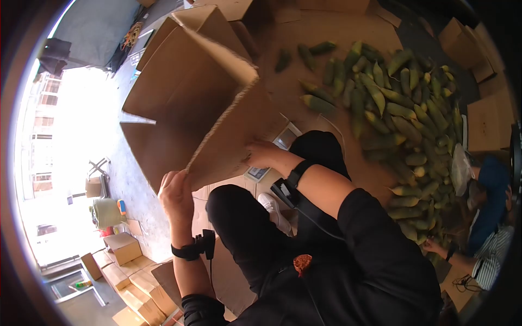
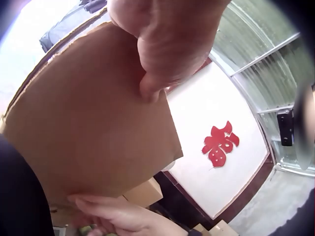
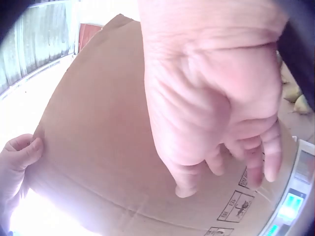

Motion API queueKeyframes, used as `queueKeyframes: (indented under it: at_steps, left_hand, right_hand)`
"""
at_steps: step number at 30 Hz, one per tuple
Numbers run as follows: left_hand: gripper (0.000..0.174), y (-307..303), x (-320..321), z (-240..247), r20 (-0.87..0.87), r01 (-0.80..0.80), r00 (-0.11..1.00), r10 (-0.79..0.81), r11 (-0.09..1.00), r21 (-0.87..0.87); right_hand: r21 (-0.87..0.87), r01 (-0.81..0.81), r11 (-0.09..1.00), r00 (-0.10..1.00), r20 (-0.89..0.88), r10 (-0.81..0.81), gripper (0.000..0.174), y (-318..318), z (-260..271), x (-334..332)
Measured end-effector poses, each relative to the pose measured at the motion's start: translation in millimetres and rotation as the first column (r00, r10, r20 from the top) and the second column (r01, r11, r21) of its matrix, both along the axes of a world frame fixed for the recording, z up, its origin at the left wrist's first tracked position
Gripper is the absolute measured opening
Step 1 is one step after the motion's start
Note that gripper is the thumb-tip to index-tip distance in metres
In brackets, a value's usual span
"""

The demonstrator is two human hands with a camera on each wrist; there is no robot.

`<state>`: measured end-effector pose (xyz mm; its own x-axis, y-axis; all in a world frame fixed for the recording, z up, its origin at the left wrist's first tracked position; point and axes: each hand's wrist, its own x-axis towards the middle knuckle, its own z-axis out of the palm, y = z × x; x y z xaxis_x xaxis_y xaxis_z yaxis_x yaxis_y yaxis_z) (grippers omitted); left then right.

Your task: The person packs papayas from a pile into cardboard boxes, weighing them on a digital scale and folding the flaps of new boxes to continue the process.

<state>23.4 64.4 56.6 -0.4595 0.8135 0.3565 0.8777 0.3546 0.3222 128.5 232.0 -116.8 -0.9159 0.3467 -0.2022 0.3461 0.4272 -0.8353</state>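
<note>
An open cardboard box (image 1: 225, 136) is tilted in front of me, its open top with raised flaps facing left in the head view. My left hand (image 1: 176, 196) grips the edge of a flap at the near corner, thumb on the board in the left wrist view. My right hand (image 1: 265, 154) lies against the box's outer side, fingers slightly bent and spread near the printed marks (image 3: 237, 209). Beside the box, a scale with a lit display (image 3: 291, 206) shows in the right wrist view.
A big heap of long green vegetables (image 1: 402, 111) lies on cardboard to the right. Another person's hand (image 1: 433, 245) reaches to its edge. More cartons (image 1: 122, 247) stand at the lower left, and others (image 1: 485, 122) at the far right. My knees flank the scale.
</note>
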Motion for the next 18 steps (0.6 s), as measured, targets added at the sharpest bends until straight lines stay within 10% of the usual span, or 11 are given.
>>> queueKeyframes:
  at_steps: [18]
  left_hand:
    - [0.003, -6, 6, -6, 0.134, 0.084, 0.987, -0.091, 0.995, 0.054]
  right_hand:
    - [0.122, 0.095, 0.988, 0.974, 0.195, -0.118, 0.029, 3, 23, 10]
